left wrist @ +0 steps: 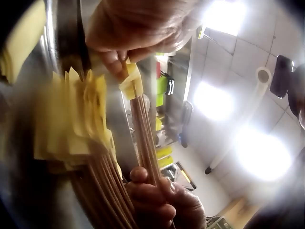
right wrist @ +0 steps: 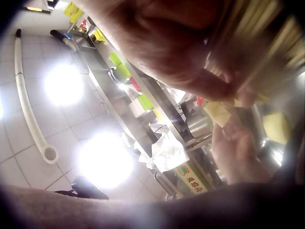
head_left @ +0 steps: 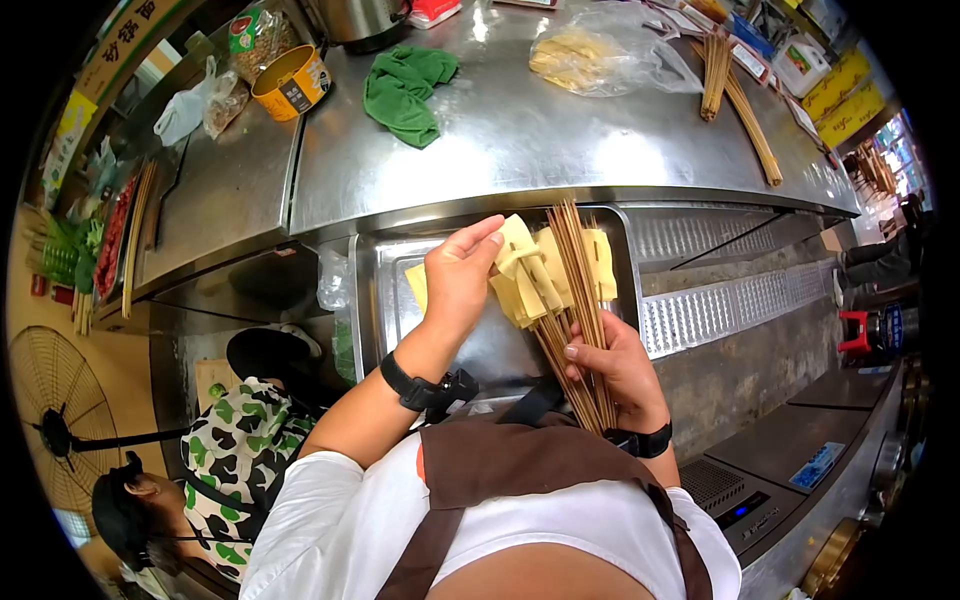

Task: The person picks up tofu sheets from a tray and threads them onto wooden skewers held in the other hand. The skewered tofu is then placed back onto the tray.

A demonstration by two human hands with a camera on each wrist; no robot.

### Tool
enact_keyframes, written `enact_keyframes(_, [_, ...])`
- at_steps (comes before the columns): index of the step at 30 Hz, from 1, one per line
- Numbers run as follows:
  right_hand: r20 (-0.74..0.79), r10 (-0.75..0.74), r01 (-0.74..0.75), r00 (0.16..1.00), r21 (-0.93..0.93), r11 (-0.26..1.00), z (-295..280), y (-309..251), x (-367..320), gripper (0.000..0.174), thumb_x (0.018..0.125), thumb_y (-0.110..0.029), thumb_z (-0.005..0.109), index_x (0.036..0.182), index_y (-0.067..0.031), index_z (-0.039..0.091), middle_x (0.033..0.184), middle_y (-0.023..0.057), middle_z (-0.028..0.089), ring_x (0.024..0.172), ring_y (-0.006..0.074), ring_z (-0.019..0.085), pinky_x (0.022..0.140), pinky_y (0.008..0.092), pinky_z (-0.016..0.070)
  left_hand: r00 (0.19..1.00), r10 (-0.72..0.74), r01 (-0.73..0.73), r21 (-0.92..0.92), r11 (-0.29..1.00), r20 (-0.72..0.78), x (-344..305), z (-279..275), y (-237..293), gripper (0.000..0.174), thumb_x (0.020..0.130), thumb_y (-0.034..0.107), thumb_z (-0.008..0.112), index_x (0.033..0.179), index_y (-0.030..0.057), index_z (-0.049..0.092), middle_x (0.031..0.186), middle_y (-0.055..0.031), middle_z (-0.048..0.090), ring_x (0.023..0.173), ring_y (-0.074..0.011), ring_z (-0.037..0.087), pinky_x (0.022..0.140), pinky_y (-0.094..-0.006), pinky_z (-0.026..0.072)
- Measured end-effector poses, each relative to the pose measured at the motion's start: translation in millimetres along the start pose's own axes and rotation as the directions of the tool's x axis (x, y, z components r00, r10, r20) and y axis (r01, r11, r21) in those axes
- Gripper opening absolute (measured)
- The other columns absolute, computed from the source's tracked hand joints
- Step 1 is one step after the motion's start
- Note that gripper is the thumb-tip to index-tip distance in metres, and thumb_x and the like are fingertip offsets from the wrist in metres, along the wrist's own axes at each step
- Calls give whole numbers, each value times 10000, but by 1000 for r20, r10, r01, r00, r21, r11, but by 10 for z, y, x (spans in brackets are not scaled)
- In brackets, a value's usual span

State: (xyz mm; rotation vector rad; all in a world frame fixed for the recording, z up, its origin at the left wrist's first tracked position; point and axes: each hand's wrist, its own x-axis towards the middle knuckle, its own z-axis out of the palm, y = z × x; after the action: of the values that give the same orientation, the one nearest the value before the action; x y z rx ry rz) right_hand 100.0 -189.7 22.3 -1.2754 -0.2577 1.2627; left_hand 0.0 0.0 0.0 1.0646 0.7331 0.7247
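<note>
My right hand (head_left: 622, 372) grips a bundle of thin wooden skewers (head_left: 580, 265) over a metal tray (head_left: 388, 275). In the left wrist view, my left hand (left wrist: 143, 28) pinches a folded pale-yellow sheet (left wrist: 131, 85), like tofu skin, at the tip of one skewer. Several skewers loaded with similar yellow sheets (left wrist: 74, 119) fan out beside it, their bare sticks running down past the right hand's fingers (left wrist: 150, 205). Another yellow sheet (head_left: 417, 287) lies in the tray's left part, partly behind the left forearm. The right palm is hidden by the sticks in the head view.
Beyond the tray runs a steel counter (head_left: 480, 150) with a green cloth (head_left: 405, 90), a plastic bag of yellow sheets (head_left: 580, 60) and more skewer bundles (head_left: 716, 75). A person in a patterned shirt (head_left: 240, 455) is close on the left, near a fan (head_left: 60, 430).
</note>
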Motion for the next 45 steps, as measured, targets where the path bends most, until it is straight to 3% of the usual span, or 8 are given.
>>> enact_keyframes(5, [-13, 5, -5, 1000, 14, 1000, 3, 4, -3, 226, 816, 45, 632, 997, 1, 503, 761, 51, 569, 603, 117, 580, 555, 240, 478, 998, -60, 60, -36, 998, 5, -77, 55, 72, 278, 898, 101, 610, 1155, -4, 624, 948, -43, 667, 769, -65, 598, 671, -218, 493])
enact_keyframes(8, [-9, 5, -5, 1000, 17, 1000, -13, 17, -1, 227, 817, 41, 634, 998, 0, 503, 759, 48, 569, 603, 116, 580, 554, 237, 475, 995, -94, 92, 38, 995, 47, -108, 21, 41, 368, 909, 100, 590, 1246, -31, 527, 1053, -103, 655, 894, -141, 634, 793, -287, 515])
enact_keyframes(11, [-2, 12, -12, 1000, 31, 999, -15, 9, 3, 230, 817, 38, 635, 1000, -1, 502, 756, 48, 568, 600, 115, 579, 553, 235, 473, 994, -90, 97, -122, 988, 66, -180, 57, 50, 490, 886, 67, 613, 1325, -31, 418, 1017, -103, 660, 827, -115, 625, 728, -243, 507])
enact_keyframes(14, [-5, 7, -7, 1000, 27, 1000, -16, 7, 14, 236, 806, 52, 626, 994, -11, 498, 739, 42, 558, 579, 121, 581, 535, 232, 482, 989, -43, 59, -108, 992, 144, -208, 42, -38, 588, 867, 5, 611, 1362, -39, 296, 1042, -147, 653, 877, -149, 638, 771, -272, 516])
enact_keyframes(17, [9, -2, 2, 1000, 10, 1000, -22, 2, 10, 230, 808, 51, 624, 990, -11, 497, 739, 45, 560, 582, 122, 582, 532, 231, 478, 986, -39, 52, -75, 996, 161, -260, 67, -51, 595, 851, -40, 607, 1352, -51, 285, 1046, -172, 652, 906, -168, 643, 793, -290, 521])
enact_keyframes(35, [19, -2, 2, 1000, 25, 1000, -56, 16, 24, 233, 807, 40, 641, 989, -9, 505, 737, 44, 574, 600, 135, 602, 534, 226, 481, 952, -141, 113, 117, 987, 271, -378, 133, -15, 464, 859, -56, 576, 1286, -25, 397, 1061, -134, 654, 966, -165, 634, 831, -279, 512])
enact_keyframes(40, [8, -14, 14, 1000, 6, 1000, -61, 6, 15, 227, 805, 32, 646, 985, -4, 513, 761, 47, 580, 628, 143, 613, 560, 242, 498, 962, -123, 116, 43, 992, 244, -318, 160, -46, 349, 880, 26, 595, 1198, -27, 461, 1007, -118, 671, 872, -130, 644, 718, -251, 522])
enact_keyframes(45, [-26, -102, 99, 994, -99, 990, -72, 71, 35, 205, 821, -17, 640, 997, -13, 534, 761, 22, 568, 631, 105, 566, 575, 223, 463, 957, -170, 118, 223, 968, 234, -194, 174, -78, 299, 870, 38, 608, 1146, -15, 504, 895, -75, 683, 736, -98, 632, 605, -237, 508])
